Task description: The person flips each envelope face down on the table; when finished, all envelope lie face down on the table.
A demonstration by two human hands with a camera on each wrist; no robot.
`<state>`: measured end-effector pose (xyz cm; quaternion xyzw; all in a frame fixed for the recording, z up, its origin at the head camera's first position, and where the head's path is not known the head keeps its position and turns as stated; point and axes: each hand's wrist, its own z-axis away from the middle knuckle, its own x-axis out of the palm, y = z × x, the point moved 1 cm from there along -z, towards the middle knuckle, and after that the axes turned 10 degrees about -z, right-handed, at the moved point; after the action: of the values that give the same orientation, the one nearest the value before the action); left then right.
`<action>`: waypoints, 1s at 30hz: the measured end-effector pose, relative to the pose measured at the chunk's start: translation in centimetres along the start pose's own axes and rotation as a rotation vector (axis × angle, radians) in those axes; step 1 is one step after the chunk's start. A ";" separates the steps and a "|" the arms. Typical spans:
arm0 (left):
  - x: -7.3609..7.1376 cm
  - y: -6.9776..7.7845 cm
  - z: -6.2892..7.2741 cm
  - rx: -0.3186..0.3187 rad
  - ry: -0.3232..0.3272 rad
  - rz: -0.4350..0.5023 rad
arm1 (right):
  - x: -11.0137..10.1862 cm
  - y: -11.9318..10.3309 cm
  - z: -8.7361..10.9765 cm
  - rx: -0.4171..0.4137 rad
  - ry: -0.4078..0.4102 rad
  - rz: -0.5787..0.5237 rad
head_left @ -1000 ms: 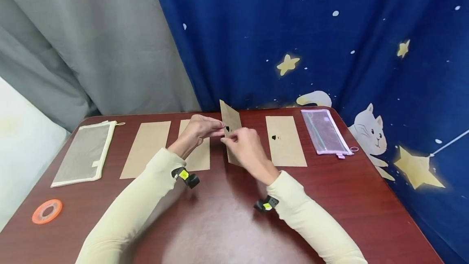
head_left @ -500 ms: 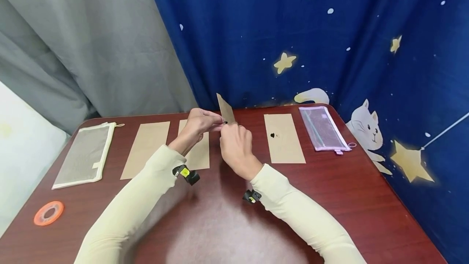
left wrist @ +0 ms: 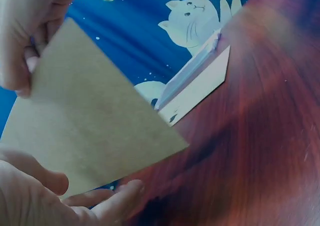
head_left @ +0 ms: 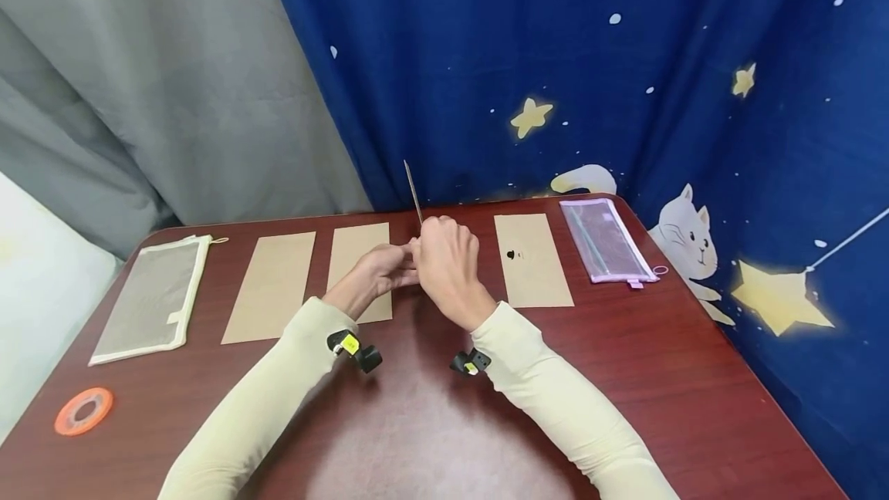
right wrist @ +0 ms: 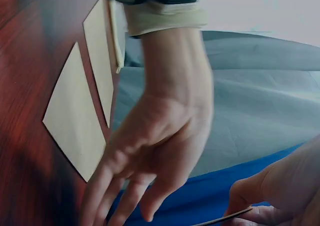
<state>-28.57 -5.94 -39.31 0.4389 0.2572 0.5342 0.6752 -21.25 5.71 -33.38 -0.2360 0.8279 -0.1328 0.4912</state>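
A flat brown kraft-paper piece is held upright over the table; in the head view only its thin edge rises above the knuckles. My right hand pinches it between thumb and fingers, as the left wrist view shows at its upper left side. My left hand lies close beside the right one, fingers stretched out. In the left wrist view the left thumb overlaps the paper's lower edge, fingers just below. The right wrist view shows the left hand with thumb and fingers spread apart.
Two plain brown paper pieces lie to the left, and one with a small black hat print to the right. A cream mesh pouch, a lilac pouch and an orange ring also lie on the table. Curtains hang behind.
The paper piece has turned from showing its printed face to standing edge-on. My right hand has rotated knuckles-up and shifted up-left; the left hand has moved slightly down, away from the paper's upper part.
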 end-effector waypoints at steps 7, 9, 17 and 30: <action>-0.2 -0.8 -0.2 0.010 -0.037 -0.025 | -0.5 0.0 -0.3 0.042 0.014 -0.066; -0.5 -0.8 -0.1 0.016 -0.042 -0.037 | -0.7 0.4 -0.4 0.055 0.026 -0.095; -1.9 -0.6 0.5 0.063 0.029 -0.003 | -1.1 2.9 -0.9 0.071 0.093 -0.249; -2.3 0.7 2.1 0.196 0.163 -0.138 | -1.5 7.8 -1.6 0.267 0.088 -0.533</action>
<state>-27.88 -8.75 -37.95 0.4390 0.3917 0.4928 0.6411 -24.03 13.12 -34.97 -0.3724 0.7323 -0.3751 0.4293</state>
